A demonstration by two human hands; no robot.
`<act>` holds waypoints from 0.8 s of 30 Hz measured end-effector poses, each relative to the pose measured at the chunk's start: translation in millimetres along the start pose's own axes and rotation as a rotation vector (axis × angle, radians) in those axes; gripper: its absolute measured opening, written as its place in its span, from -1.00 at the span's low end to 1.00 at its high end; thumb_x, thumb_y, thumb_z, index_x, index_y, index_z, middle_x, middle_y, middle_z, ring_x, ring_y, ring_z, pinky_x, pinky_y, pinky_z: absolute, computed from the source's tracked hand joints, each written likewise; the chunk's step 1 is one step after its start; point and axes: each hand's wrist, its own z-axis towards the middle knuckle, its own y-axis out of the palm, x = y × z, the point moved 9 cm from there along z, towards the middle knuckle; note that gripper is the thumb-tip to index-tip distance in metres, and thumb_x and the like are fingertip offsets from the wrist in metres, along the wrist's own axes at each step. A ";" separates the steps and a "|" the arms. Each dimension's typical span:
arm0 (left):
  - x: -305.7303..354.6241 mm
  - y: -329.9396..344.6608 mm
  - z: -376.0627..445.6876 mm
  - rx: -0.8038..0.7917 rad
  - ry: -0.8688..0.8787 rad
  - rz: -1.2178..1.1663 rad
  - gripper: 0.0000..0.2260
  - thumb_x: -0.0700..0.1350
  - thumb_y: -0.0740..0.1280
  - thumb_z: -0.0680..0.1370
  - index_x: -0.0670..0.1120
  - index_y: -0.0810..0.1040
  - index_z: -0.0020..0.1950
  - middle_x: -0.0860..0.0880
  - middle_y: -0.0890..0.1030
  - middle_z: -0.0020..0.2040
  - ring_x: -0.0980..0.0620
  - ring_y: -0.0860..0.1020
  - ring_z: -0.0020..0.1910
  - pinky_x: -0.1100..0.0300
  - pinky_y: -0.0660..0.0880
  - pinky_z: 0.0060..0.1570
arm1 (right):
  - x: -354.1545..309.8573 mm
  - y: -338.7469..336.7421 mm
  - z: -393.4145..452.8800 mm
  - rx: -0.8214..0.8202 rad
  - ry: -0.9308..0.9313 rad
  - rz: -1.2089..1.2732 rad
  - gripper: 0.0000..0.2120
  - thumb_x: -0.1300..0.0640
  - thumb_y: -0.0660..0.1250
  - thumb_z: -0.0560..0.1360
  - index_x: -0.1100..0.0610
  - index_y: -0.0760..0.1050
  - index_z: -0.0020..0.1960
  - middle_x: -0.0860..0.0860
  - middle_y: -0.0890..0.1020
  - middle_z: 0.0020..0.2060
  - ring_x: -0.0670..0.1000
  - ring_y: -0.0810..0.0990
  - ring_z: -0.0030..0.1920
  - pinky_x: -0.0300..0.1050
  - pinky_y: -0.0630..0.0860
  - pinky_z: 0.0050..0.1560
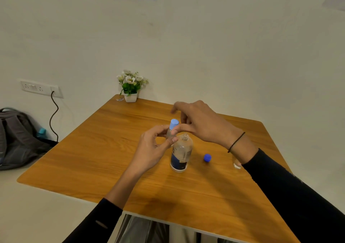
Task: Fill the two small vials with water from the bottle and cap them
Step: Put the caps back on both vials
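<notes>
My left hand (154, 147) holds a small clear vial (170, 133) upright above the wooden table (104, 158). A light blue cap (174, 124) sits on the vial's top, and my right hand (199, 123) has thumb and fingers pinched on that cap. Just in front stands the open clear water bottle (180, 154) with a dark blue label. Its dark blue bottle cap (207, 157) lies on the table to the right. A second small vial (237, 164) shows partly beside my right sleeve, mostly hidden.
A white pot of white flowers (131, 86) stands at the table's far corner near the wall. A grey backpack (16, 140) lies on the floor at left, under a wall socket with a black cable (53, 115).
</notes>
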 end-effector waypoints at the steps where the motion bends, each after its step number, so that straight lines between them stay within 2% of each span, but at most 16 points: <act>1: -0.2 -1.2 -0.2 0.006 -0.002 -0.002 -0.61 0.09 0.52 0.54 -0.04 0.68 0.30 0.12 0.72 0.08 0.06 0.67 0.11 -0.14 0.69 0.06 | -3.9 1.7 -0.5 -0.045 -0.036 0.044 -0.67 -0.06 0.47 0.61 -0.01 0.51 0.31 -0.04 0.66 -0.13 -0.05 0.64 -0.15 -0.03 0.63 -0.09; 3: 0.0 -2.0 0.2 -0.001 -0.009 0.002 -0.64 0.06 0.51 0.54 -0.04 0.68 0.29 0.11 0.72 0.04 0.04 0.67 0.09 -0.15 0.70 0.04 | -7.5 6.2 0.1 -0.095 -0.041 0.017 -0.83 0.07 0.39 0.67 0.00 0.51 0.25 -0.02 0.64 -0.15 -0.01 0.65 -0.18 0.01 0.63 -0.12; 4: 0.9 -2.2 0.1 -0.004 -0.009 0.010 -0.64 0.06 0.51 0.54 -0.04 0.69 0.29 0.11 0.72 0.05 0.04 0.67 0.10 -0.14 0.69 0.05 | -5.2 7.7 1.0 -0.085 -0.014 -0.056 -0.88 -0.01 0.35 0.69 0.01 0.51 0.17 -0.01 0.62 -0.20 0.01 0.62 -0.22 0.06 0.61 -0.17; 6: 3.3 -3.0 -0.9 -0.001 -0.005 0.017 -0.64 0.10 0.52 0.53 -0.02 0.69 0.27 0.13 0.72 0.07 0.09 0.66 0.11 -0.12 0.69 0.07 | -2.9 2.7 2.2 -0.005 0.012 -0.263 -0.65 -0.28 0.26 0.65 0.01 0.51 0.08 -0.05 0.56 -0.29 0.04 0.56 -0.26 0.04 0.52 -0.24; 8: 4.9 -3.1 -1.4 -0.006 -0.008 -0.007 -0.61 0.15 0.52 0.53 -0.01 0.69 0.28 0.15 0.72 0.08 0.07 0.67 0.13 -0.15 0.70 0.06 | -4.4 -1.9 -1.0 0.020 -0.003 -0.226 -0.57 -0.38 0.27 0.60 -0.03 0.50 0.19 -0.07 0.60 -0.23 0.00 0.56 -0.21 -0.03 0.52 -0.22; 10: 7.4 -3.3 -2.1 -0.011 0.005 -0.011 -0.59 0.17 0.49 0.53 -0.01 0.68 0.30 0.14 0.71 0.08 0.04 0.67 0.12 -0.15 0.70 0.03 | -9.2 1.0 -4.1 -0.064 -0.050 -0.055 -0.67 -0.18 0.37 0.64 -0.08 0.46 0.33 -0.07 0.66 -0.05 -0.06 0.59 -0.14 -0.05 0.57 -0.13; 11: 8.3 -3.7 -2.4 -0.012 0.009 -0.007 -0.58 0.17 0.48 0.53 -0.02 0.68 0.30 0.14 0.71 0.07 0.04 0.66 0.11 -0.14 0.70 0.02 | -11.8 3.8 -5.0 -0.101 -0.062 -0.036 -0.75 -0.07 0.37 0.67 -0.07 0.46 0.32 -0.06 0.66 -0.02 -0.07 0.59 -0.14 -0.02 0.60 -0.10; 12: 9.8 -4.2 -2.5 -0.015 0.012 -0.001 -0.57 0.17 0.48 0.53 -0.02 0.68 0.30 0.13 0.71 0.06 0.05 0.66 0.11 -0.12 0.70 0.02 | -13.3 5.9 -5.5 -0.114 -0.057 -0.070 -0.82 -0.05 0.34 0.69 -0.04 0.48 0.25 -0.04 0.66 -0.07 -0.04 0.59 -0.17 0.06 0.61 -0.10; 13: 12.0 -4.1 -2.6 -0.021 0.017 0.007 -0.57 0.18 0.48 0.53 -0.03 0.68 0.30 0.14 0.71 0.06 0.07 0.66 0.11 -0.10 0.70 0.04 | -11.2 6.3 -5.4 -0.101 -0.031 -0.129 -0.81 -0.13 0.30 0.69 -0.02 0.49 0.16 -0.02 0.63 -0.15 0.00 0.58 -0.21 0.13 0.61 -0.12; 14: 13.6 -3.3 -3.0 -0.027 0.021 0.013 -0.58 0.18 0.48 0.53 -0.02 0.68 0.30 0.13 0.72 0.09 0.07 0.66 0.13 -0.09 0.70 0.05 | -9.5 3.6 -5.1 -0.066 -0.012 -0.205 -0.68 -0.27 0.24 0.65 -0.01 0.49 0.09 -0.02 0.60 -0.23 0.03 0.56 -0.24 0.16 0.60 -0.15; 16: 15.9 -1.1 -3.6 -0.039 0.016 0.007 -0.60 0.15 0.48 0.55 -0.01 0.67 0.32 0.12 0.71 0.13 0.06 0.65 0.15 -0.10 0.70 0.05 | -6.7 -5.3 -6.2 -0.005 0.007 -0.289 -0.48 -0.46 0.18 0.55 -0.02 0.50 0.11 -0.03 0.59 -0.26 0.04 0.56 -0.24 0.12 0.59 -0.18; 17: 16.6 -0.5 -3.5 -0.041 0.014 0.007 -0.61 0.13 0.48 0.56 -0.01 0.67 0.33 0.11 0.71 0.13 0.05 0.65 0.15 -0.11 0.70 0.05 | -7.0 -7.6 -7.8 -0.008 -0.001 -0.239 -0.48 -0.45 0.24 0.54 -0.04 0.50 0.20 -0.04 0.61 -0.22 0.01 0.56 -0.21 0.07 0.58 -0.18; 19: 17.2 0.0 -3.1 -0.037 0.024 0.012 -0.65 0.06 0.50 0.57 -0.02 0.68 0.32 0.10 0.71 0.10 0.03 0.66 0.13 -0.12 0.69 0.07 | -11.2 -5.5 -10.5 -0.084 -0.040 -0.089 -0.61 -0.22 0.39 0.61 -0.11 0.42 0.35 -0.06 0.64 -0.08 -0.04 0.59 -0.16 0.00 0.58 -0.14; 21: 16.9 0.3 -2.3 -0.037 0.022 0.009 -0.67 0.04 0.52 0.57 -0.04 0.68 0.30 0.10 0.71 0.09 0.04 0.66 0.12 -0.14 0.69 0.05 | -14.7 -0.5 -12.2 -0.123 -0.065 -0.064 -0.79 0.00 0.37 0.67 -0.09 0.43 0.27 -0.01 0.63 -0.10 0.03 0.61 -0.17 0.10 0.60 -0.12; 22: 18.2 0.7 -2.5 -0.040 0.020 0.007 -0.66 0.06 0.52 0.57 -0.04 0.68 0.30 0.10 0.72 0.08 0.04 0.66 0.12 -0.15 0.70 0.04 | -11.8 0.3 -11.7 -0.111 -0.042 -0.125 -0.87 -0.02 0.33 0.68 -0.07 0.45 0.20 0.01 0.61 -0.17 0.09 0.59 -0.20 0.15 0.59 -0.15; 24: 22.2 2.2 -4.2 -0.044 0.028 0.000 -0.62 0.12 0.50 0.56 -0.02 0.68 0.31 0.12 0.72 0.09 0.04 0.66 0.13 -0.15 0.69 0.07 | -6.6 -6.7 -12.4 -0.049 0.001 -0.297 -0.70 -0.25 0.27 0.66 -0.03 0.48 0.16 -0.01 0.57 -0.24 0.11 0.57 -0.21 0.11 0.55 -0.20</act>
